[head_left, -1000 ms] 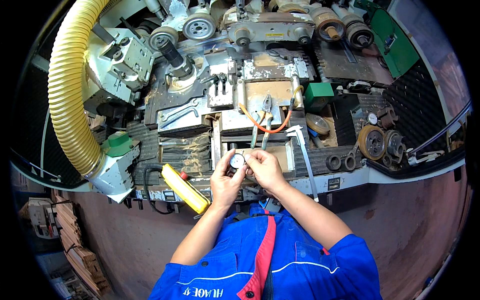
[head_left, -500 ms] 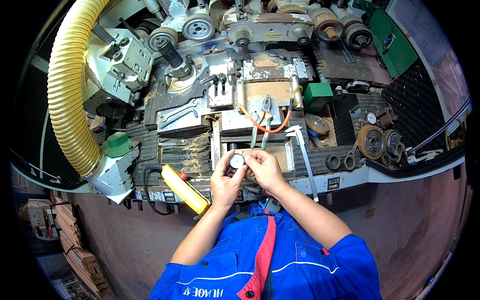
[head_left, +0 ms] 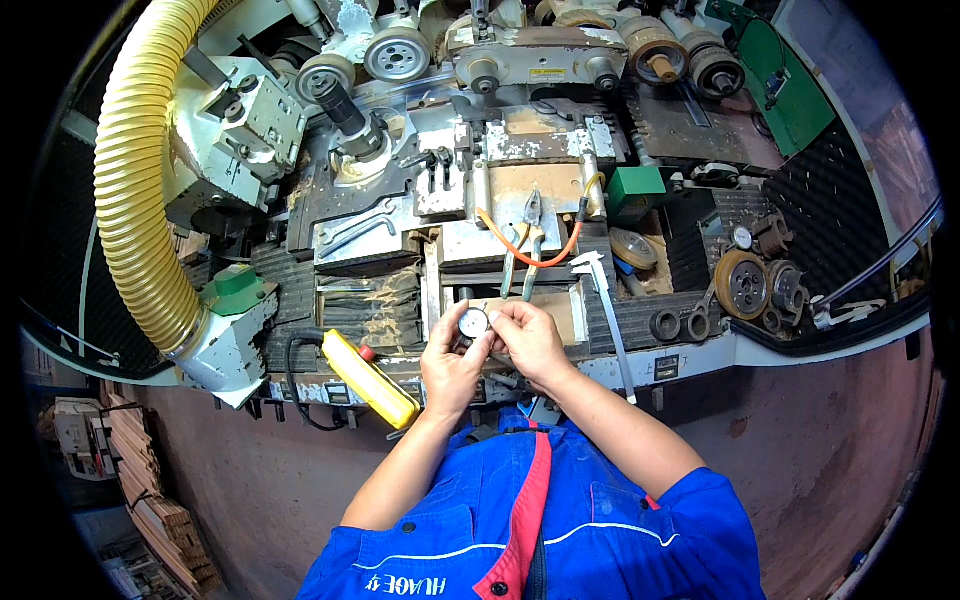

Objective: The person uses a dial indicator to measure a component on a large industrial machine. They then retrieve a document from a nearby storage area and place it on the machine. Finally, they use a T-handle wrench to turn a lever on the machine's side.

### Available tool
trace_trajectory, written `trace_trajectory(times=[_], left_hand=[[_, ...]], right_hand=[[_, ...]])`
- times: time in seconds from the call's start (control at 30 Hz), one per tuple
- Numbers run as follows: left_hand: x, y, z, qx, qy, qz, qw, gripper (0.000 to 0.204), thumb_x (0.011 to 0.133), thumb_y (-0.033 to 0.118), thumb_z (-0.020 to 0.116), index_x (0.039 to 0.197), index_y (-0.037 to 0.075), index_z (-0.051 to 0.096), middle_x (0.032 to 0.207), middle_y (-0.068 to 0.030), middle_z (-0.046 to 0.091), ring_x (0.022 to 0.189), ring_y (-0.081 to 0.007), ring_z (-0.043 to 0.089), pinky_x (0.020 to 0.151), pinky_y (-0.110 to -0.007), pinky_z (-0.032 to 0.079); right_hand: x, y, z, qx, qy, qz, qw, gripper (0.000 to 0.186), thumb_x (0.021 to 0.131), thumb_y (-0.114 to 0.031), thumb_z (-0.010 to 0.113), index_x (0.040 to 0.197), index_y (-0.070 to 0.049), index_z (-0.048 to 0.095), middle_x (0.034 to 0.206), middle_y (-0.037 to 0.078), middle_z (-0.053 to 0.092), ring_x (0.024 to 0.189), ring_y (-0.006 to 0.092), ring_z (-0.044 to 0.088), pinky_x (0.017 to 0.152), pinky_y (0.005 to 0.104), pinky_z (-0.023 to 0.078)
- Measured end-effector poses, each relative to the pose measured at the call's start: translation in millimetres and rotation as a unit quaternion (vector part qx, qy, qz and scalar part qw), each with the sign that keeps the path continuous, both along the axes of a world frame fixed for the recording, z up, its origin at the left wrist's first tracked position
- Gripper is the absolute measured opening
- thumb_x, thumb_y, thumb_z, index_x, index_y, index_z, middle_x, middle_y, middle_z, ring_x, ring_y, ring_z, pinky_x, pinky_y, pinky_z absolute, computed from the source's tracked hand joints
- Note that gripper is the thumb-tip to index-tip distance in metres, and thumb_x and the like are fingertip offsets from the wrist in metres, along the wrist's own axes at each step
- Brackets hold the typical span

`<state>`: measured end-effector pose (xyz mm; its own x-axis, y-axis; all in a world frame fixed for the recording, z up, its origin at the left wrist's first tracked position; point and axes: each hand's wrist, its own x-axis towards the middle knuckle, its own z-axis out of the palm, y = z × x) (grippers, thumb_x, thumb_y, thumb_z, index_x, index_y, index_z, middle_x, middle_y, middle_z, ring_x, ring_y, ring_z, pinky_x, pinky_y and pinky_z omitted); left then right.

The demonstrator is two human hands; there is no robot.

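A round dial gauge (head_left: 473,322), white-faced and dark-rimmed, is cradled in the curled fingers of the left hand (head_left: 449,362), while its edge is pinched by the fingertips of the right hand (head_left: 532,345); the face is turned upward, presumably to be readable. Beyond the fingers, metal pliers (head_left: 534,210) are crossed by a curved orange hose (head_left: 560,258). To their right lies a slim steel caliper (head_left: 612,320), apparently kept reachable; to their left, a smooth yellow control box (head_left: 372,380) is set aslant.
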<state>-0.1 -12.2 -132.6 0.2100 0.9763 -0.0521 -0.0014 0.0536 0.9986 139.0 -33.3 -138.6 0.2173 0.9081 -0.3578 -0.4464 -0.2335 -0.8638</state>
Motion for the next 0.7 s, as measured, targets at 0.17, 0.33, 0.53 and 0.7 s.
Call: trace_trajectory(times=[0.17, 0.33, 0.53, 0.7], left_hand=[[0.8, -0.6, 1.2, 0.006, -0.007, 0.003, 1.0, 0.057, 0.089, -0.002, 0.077, 0.142, -0.001, 0.055, 0.118, -0.0093, 0.068, 0.105, -0.0141, 0.066, 0.09, -0.027, 0.055], [1.3, -0.8, 2.5, 0.003, -0.01, 0.002, 1.0, 0.057, 0.089, -0.002, 0.077, 0.141, -0.001, 0.056, 0.117, -0.0091, 0.068, 0.101, -0.0133, 0.066, 0.087, -0.027, 0.056], [1.2, -0.9, 3.0, 0.046, 0.02, 0.004, 0.999, 0.057, 0.088, -0.002, 0.078, 0.141, -0.001, 0.056, 0.115, -0.0092, 0.069, 0.101, -0.013, 0.066, 0.087, -0.027, 0.056], [0.1, -2.2, 3.7, 0.035, 0.01, 0.003, 0.999, 0.057, 0.088, -0.002, 0.078, 0.141, -0.001, 0.057, 0.116, -0.0097, 0.069, 0.102, -0.0137, 0.066, 0.088, -0.027, 0.055]], right_hand=[[0.3, 0.6, -3.6, 0.008, -0.009, 0.008, 1.0, 0.014, 0.103, -0.013, 0.063, 0.099, 0.0, 0.066, 0.082, 0.003, 0.068, 0.068, 0.0076, 0.061, 0.062, 0.0228, 0.05], [0.5, -0.1, -2.2, 0.02, -0.004, 0.011, 1.0, 0.016, 0.104, -0.013, 0.06, 0.105, 0.002, 0.066, 0.087, 0.005, 0.069, 0.073, 0.0077, 0.061, 0.064, 0.0239, 0.05], [1.6, 0.3, -5.0, 0.019, -0.114, 0.043, 0.992, 0.02, 0.104, -0.017, 0.058, 0.105, 0.002, 0.064, 0.088, 0.007, 0.069, 0.076, 0.0128, 0.064, 0.068, 0.0296, 0.053], [9.1, 3.9, -3.3, 0.051, -0.235, 0.083, 0.967, 0.024, 0.103, -0.022, 0.055, 0.103, 0.002, 0.062, 0.09, 0.014, 0.068, 0.081, 0.0232, 0.067, 0.074, 0.0382, 0.053]])
